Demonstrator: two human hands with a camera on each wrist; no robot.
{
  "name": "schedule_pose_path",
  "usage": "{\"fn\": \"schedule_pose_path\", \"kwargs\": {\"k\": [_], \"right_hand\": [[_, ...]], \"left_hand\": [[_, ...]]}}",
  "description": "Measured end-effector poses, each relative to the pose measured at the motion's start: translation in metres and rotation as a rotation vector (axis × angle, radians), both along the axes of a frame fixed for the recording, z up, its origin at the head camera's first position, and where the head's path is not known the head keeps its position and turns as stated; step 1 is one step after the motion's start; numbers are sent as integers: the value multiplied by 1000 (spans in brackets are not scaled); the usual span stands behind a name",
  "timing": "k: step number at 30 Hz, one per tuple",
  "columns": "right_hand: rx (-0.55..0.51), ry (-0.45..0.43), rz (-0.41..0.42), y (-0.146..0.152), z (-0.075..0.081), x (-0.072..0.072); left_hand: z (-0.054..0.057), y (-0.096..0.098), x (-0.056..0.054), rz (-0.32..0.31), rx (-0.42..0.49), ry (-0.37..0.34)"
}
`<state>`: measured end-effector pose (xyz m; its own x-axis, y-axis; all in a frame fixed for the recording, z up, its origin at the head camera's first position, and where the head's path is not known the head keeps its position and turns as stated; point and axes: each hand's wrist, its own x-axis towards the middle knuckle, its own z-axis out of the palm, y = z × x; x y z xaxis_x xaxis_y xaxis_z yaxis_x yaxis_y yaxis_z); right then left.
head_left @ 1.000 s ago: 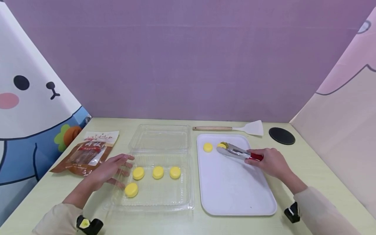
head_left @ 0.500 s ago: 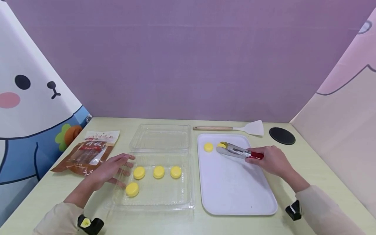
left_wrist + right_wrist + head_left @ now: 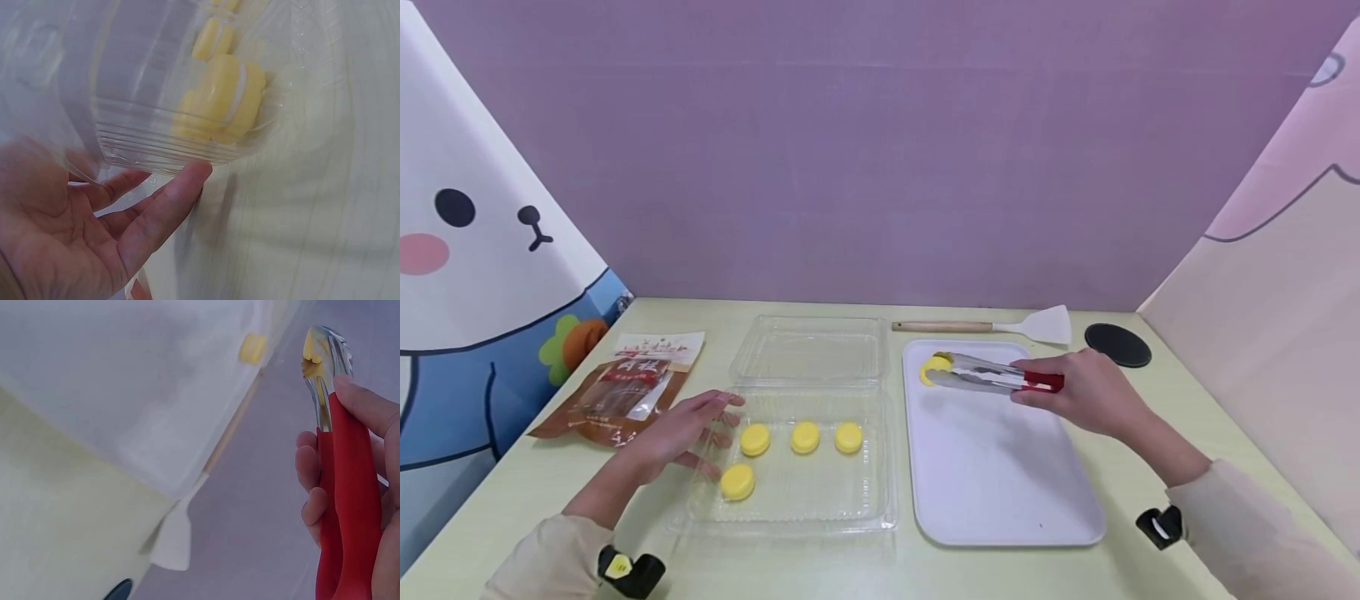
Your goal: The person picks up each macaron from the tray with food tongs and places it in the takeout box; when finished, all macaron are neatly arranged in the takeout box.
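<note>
Red-handled metal tongs are gripped in my right hand above the far part of a white tray. Between the tong tips is a yellow macaron, raised off the tray. Another yellow macaron lies on the tray; in the head view the tong tips partly cover it. My left hand rests at the left side of a clear plastic clamshell box, its fingers loosely spread, a fingertip against the ribbed wall. Several yellow macarons sit in the box, whose lid lies folded back.
A brown food packet lies to the left of the box. Behind the tray is a white spatula with a wooden handle. A black round disc lies at the back right, and a purple wall rises behind the table.
My right hand has lifted the macaron with the tongs from the tray and moved it left, over the other one. The left hand has stayed at the box.
</note>
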<state>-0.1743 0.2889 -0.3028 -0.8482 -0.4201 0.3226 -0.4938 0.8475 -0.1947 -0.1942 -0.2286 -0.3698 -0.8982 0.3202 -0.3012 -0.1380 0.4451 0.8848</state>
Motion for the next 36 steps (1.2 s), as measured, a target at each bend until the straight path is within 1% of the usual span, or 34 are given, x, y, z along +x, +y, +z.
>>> {"fn": "schedule_pose_path", "kwargs": {"k": [4,8,13,17,21,26,30,36], "right_hand": [[7,11,71,-18,14,4],[30,-3,130,-38,24,8],[67,-3,215,-62,32,11],[106,-22,253,-80,35,11],[132,-63,279,-98,35,11],[123,-112,346,-118,29,7],[150,-112,396,-131,24,6],[239,-110,419,-149,19,6]], "left_hand": [[0,-1,0,1,4,0],[-1,-1,0,3,7,-1],[-1,-1,0,2,7,-2],[-1,-1,0,1,8,-2],[0,-1,1,0,14,0],[0,0,2,0,20,3],[1,1,2,2,19,3],[1,1,2,8,16,1]]}}
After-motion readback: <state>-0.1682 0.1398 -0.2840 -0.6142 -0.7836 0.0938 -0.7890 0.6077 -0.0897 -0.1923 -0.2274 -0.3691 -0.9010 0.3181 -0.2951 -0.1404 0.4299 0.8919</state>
